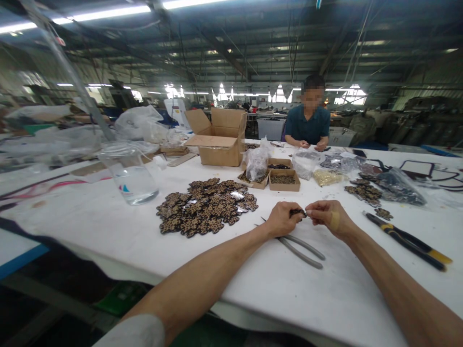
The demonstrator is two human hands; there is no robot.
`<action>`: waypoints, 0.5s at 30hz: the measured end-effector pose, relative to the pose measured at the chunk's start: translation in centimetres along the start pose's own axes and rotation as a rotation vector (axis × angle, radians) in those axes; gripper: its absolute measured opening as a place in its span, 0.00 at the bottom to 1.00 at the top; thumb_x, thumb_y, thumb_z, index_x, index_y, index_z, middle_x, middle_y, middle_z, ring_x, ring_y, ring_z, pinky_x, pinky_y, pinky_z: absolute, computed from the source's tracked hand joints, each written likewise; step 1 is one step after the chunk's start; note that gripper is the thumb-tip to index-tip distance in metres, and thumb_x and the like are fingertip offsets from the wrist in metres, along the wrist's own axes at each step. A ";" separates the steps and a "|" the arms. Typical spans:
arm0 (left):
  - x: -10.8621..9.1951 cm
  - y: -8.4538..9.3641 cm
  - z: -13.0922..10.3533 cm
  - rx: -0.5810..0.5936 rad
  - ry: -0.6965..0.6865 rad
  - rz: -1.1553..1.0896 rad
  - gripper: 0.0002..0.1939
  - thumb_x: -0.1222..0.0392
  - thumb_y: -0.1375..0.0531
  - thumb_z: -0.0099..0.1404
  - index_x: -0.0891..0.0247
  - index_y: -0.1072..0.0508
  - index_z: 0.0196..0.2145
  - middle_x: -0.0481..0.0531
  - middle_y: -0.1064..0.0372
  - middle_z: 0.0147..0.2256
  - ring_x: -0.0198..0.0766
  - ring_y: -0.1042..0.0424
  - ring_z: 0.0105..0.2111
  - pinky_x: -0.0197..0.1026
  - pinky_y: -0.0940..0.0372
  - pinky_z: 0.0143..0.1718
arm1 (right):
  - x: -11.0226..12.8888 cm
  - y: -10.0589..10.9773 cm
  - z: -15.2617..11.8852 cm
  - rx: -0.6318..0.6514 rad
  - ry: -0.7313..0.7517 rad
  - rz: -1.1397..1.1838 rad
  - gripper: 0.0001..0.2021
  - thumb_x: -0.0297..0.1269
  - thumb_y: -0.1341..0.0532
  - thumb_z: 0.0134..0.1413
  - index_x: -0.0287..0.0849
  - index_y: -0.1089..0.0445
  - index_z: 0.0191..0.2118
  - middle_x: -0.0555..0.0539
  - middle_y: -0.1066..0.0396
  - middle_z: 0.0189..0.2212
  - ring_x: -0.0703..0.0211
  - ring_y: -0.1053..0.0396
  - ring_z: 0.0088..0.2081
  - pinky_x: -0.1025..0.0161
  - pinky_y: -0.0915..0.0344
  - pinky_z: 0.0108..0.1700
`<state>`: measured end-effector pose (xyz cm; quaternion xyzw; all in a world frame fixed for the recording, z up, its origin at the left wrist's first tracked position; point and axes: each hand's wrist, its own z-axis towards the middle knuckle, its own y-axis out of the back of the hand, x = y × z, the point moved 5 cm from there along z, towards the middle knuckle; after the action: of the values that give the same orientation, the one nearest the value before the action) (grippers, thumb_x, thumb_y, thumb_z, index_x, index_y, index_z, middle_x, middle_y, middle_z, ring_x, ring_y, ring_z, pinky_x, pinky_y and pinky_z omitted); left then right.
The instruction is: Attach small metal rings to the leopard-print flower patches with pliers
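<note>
My left hand [284,219] is closed on a small leopard-print piece [297,212] above the white table. Close beside it, my right hand [327,215] has thumb and fingers pinched together at the piece's right edge; whatever is between them is too small to make out. Grey-handled pliers [302,250] lie under and in front of my left hand. A broad pile of leopard-print pieces [208,207] spreads to the left. One single piece [384,213] rests on the right, by black and yellow pliers [408,241].
Beyond my hands stand small cardboard trays [284,187] of tiny parts, plastic bags [307,163] and an open carton [220,155]. A clear water jug [134,180] stands left. Across the table [108,241] sits a person [307,123].
</note>
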<state>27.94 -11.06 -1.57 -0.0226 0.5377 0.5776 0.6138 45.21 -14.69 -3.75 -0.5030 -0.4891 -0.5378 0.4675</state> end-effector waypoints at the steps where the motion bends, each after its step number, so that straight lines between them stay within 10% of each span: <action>1: 0.0 0.0 0.0 -0.003 -0.004 0.016 0.09 0.60 0.40 0.62 0.63 0.20 0.37 0.52 0.23 0.32 0.36 0.29 0.32 0.35 0.36 0.35 | 0.1 0.0 0.0 -0.003 0.001 -0.013 0.19 0.45 0.26 0.36 0.36 0.22 0.35 0.47 0.27 0.23 0.62 0.33 0.23 0.63 0.34 0.26; 15: -1.7 0.0 -0.5 0.002 -0.160 0.267 0.10 0.59 0.43 0.67 0.59 0.21 0.40 0.54 0.26 0.38 0.40 0.28 0.37 0.39 0.37 0.41 | 1.2 -0.1 -0.4 0.085 0.050 -0.184 0.13 0.41 0.30 0.39 0.37 0.22 0.31 0.48 0.29 0.22 0.63 0.35 0.24 0.62 0.32 0.29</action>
<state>28.08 -12.50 -0.62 0.0960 0.4861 0.6535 0.5723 45.03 -15.12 -2.59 -0.4220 -0.5439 -0.5696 0.4490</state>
